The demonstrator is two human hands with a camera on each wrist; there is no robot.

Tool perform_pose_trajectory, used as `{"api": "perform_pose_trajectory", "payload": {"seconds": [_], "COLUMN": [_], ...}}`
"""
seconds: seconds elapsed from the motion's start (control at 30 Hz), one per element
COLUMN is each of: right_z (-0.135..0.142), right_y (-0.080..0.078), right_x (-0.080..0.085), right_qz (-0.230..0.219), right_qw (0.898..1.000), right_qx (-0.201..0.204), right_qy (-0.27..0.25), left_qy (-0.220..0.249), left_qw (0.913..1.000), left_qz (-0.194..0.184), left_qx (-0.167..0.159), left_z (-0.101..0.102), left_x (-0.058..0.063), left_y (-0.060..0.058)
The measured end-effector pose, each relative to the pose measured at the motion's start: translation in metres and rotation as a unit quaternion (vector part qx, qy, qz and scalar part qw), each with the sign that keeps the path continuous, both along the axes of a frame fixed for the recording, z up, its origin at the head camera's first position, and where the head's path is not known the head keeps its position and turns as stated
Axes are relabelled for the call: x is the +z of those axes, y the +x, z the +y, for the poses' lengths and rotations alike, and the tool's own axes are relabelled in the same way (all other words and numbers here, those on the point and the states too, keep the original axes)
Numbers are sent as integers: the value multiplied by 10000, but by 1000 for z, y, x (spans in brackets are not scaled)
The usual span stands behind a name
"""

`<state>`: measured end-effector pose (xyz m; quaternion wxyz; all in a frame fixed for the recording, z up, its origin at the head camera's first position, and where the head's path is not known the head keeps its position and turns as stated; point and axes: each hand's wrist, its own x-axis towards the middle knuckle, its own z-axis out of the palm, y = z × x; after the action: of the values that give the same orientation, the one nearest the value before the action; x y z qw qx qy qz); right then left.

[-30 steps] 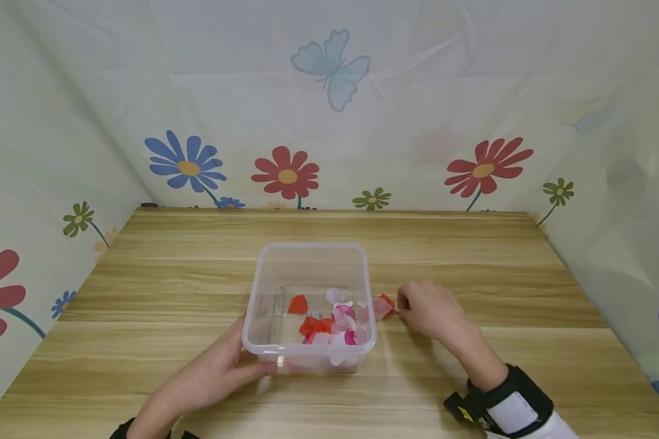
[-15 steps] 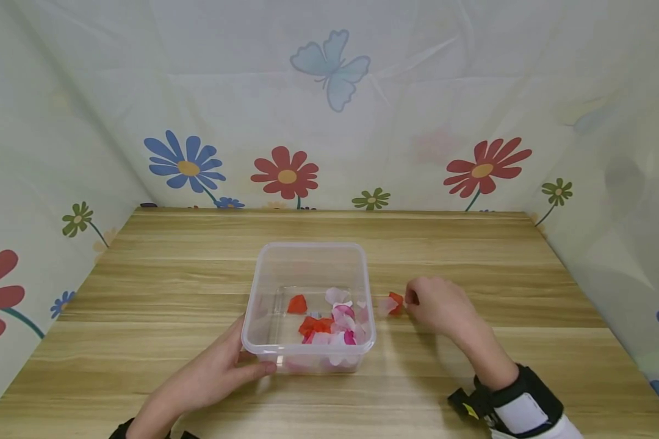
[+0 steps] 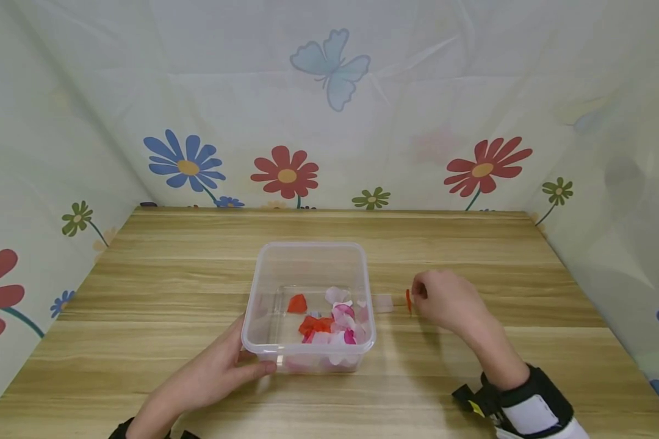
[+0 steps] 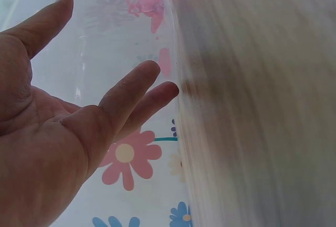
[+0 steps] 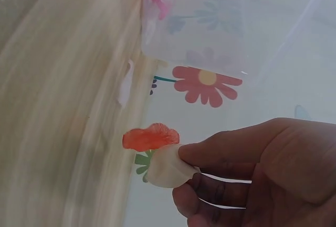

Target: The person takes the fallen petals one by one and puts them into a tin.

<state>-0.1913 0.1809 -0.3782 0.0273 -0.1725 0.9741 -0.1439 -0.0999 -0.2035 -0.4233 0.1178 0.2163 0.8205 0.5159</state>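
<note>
A clear plastic box (image 3: 309,247) stands mid-table with red, pink and white petals (image 3: 337,326) on its bottom. My left hand (image 3: 211,378) rests against its near left corner, thumb at the front wall; in the left wrist view the fingers look straight and spread. Right of the box, my right hand (image 3: 450,305) pinches a cream-white petal (image 5: 170,168) between thumb and finger. A red petal (image 5: 152,137) sticks out beside the white one; whether the fingers touch it I cannot tell. Between box and right hand, a pale pink petal (image 3: 384,303) lies on the table.
The wood-grain table (image 3: 198,256) ends at a white backdrop (image 3: 241,91) printed with flowers and a butterfly, which also runs along both sides. Each wrist carries a black strap; the right one (image 3: 532,405) shows fully.
My right hand has shifted right and slightly away from me, carrying the red petal with it. The pale petal has come apart and lies near the box. The left hand and box stay put.
</note>
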Motion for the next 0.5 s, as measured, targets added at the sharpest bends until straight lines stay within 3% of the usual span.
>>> {"api": "perform_pose_trajectory", "payload": {"seconds": [0.5], "right_z": [1], "right_y": [2], "right_x": [7], "right_qz": [72], "right_qw": [9997], "right_qx": [-120], "right_qy": [-198], "left_qy": [19], "left_qw": [10000], "left_qz": [9], "left_qx": [-26], "left_z": [-1], "left_x": [0], "left_y": [-1]}}
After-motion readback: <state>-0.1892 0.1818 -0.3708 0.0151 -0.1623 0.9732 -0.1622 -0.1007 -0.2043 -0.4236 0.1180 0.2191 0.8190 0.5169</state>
